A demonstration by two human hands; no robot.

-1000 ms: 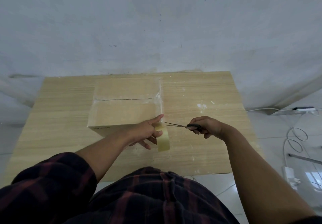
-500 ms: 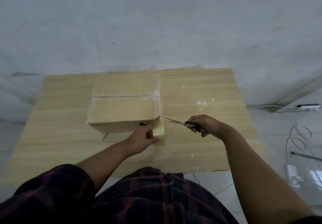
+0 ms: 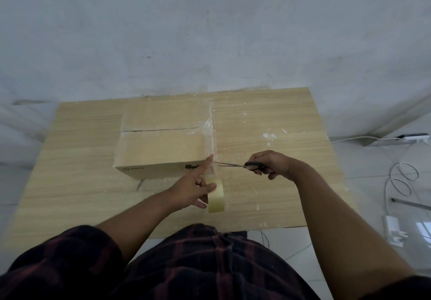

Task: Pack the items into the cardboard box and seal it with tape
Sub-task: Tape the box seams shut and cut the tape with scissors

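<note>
A closed cardboard box [image 3: 161,145] stands on the wooden table [image 3: 268,122], with clear tape along its right edge and a seam across its top. My left hand [image 3: 191,187] grips a yellowish tape roll [image 3: 217,196] below the box's near right corner, its index finger stretched up against that corner. A strip of clear tape runs from the roll up to the box edge. My right hand [image 3: 270,163] holds black-handled scissors [image 3: 235,165], their blades pointing left at the taut strip.
The table stands against a grey wall [image 3: 210,31]. On the floor to the right lie a white power strip [image 3: 412,137], looped white cables [image 3: 401,178] and a white adapter [image 3: 394,228]. My plaid shirt fills the bottom of the view.
My left hand has pulled the tape roll down and toward me, away from the box corner, stretching the strip. The scissor tips have stayed at the strip.
</note>
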